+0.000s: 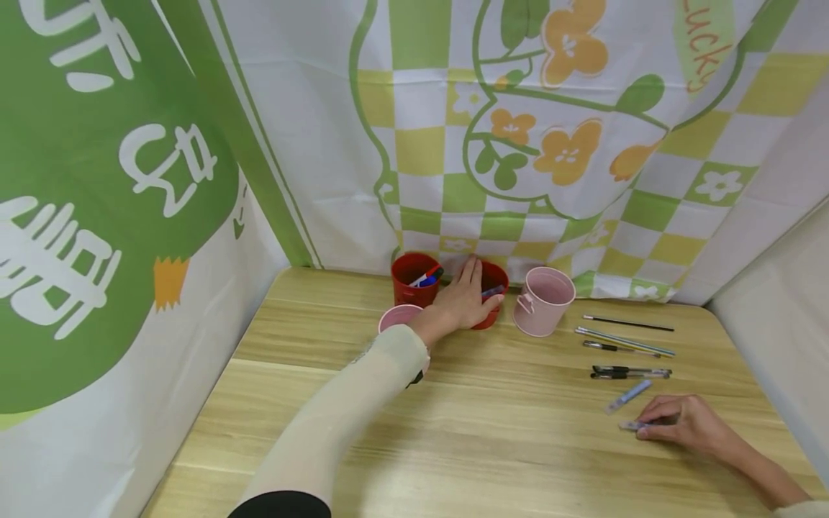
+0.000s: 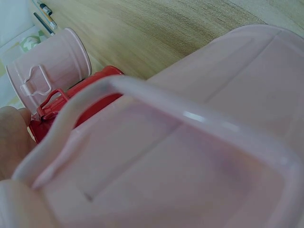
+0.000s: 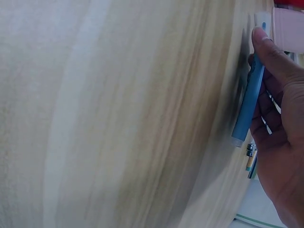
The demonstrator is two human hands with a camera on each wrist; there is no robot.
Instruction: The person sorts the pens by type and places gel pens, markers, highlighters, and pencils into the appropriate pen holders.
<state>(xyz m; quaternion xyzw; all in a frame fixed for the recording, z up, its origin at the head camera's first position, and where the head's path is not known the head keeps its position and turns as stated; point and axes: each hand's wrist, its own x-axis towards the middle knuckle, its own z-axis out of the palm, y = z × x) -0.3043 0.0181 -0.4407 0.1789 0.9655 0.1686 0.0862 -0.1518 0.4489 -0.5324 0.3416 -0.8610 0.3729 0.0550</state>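
Observation:
My left hand (image 1: 461, 296) lies over the left side of the right-hand red bucket (image 1: 495, 277), fingers stretched toward its back rim and thumb out to the right. A dark blue pen (image 1: 492, 291) shows inside that bucket beside the thumb. At the right of the table my right hand (image 1: 689, 424) pinches a blue marker (image 3: 249, 99) with a clear end between thumb and fingers, low over the wood. Just behind it a similar light-blue marker (image 1: 628, 396) lies on the table.
Another red bucket (image 1: 414, 293) holds several markers. A pink bucket (image 1: 400, 315) stands under my left forearm, its handle large in the left wrist view. A second pink bucket (image 1: 545, 302) is at right. Black pens (image 1: 628, 372) and pencils (image 1: 624, 341) lie in rows near the patterned cloth.

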